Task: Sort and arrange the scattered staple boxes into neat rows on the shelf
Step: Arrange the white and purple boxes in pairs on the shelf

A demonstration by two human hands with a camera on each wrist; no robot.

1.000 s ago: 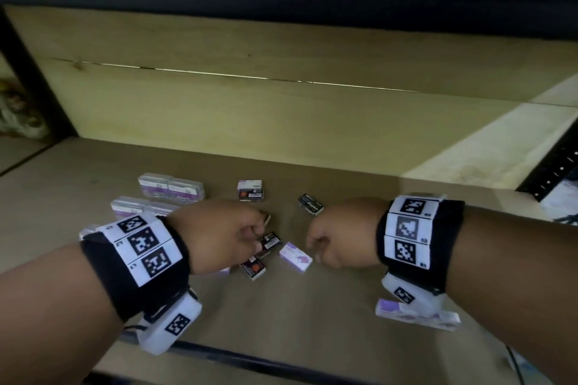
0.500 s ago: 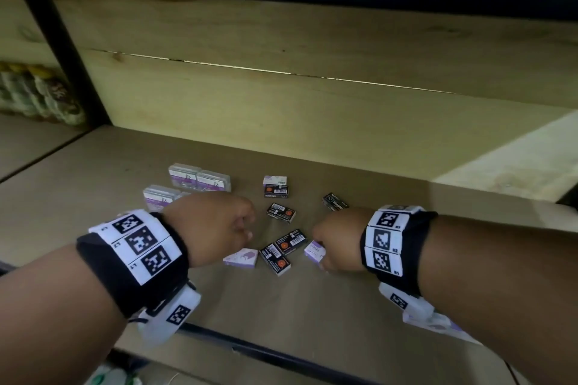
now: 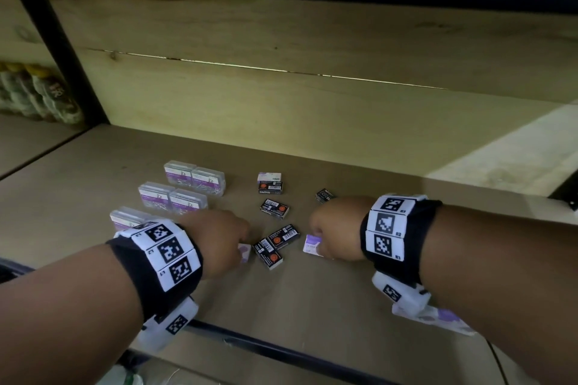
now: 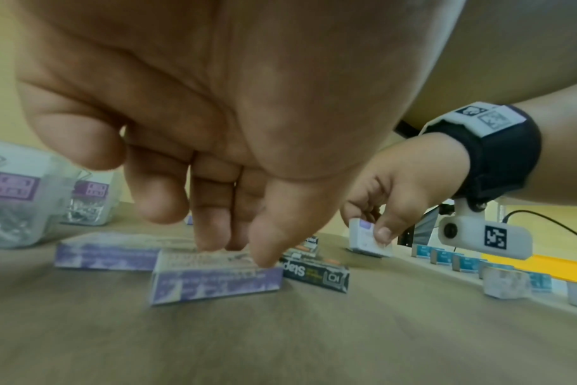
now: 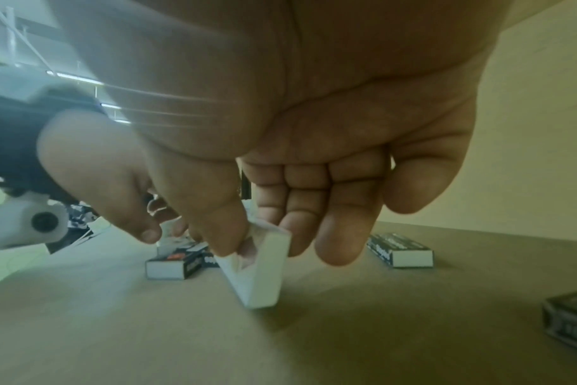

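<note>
Small staple boxes lie scattered on the wooden shelf (image 3: 312,297). My left hand (image 3: 231,237) reaches down onto a purple and white staple box (image 3: 245,251), and in the left wrist view the left hand (image 4: 237,250) pinches this box (image 4: 214,281) between thumb and fingertips as it lies flat. My right hand (image 3: 322,237) pinches another purple and white box (image 3: 312,244). From the right wrist, the right hand (image 5: 257,242) holds that box (image 5: 264,271) tilted up on one edge. Black staple boxes (image 3: 274,209) (image 3: 286,234) (image 3: 268,254) lie between the hands, and another (image 3: 324,195) lies behind the right hand.
Clear plastic cases (image 3: 194,178) (image 3: 172,201) stand in paired rows at the left. A white box stacked on a black one (image 3: 270,183) sits further back. A purple and white packet (image 3: 444,320) lies under my right wrist. A black rail (image 3: 250,341) edges the shelf front.
My left hand has come down onto the purple box that lay beside it. My right hand has closed on its purple box and tipped it up.
</note>
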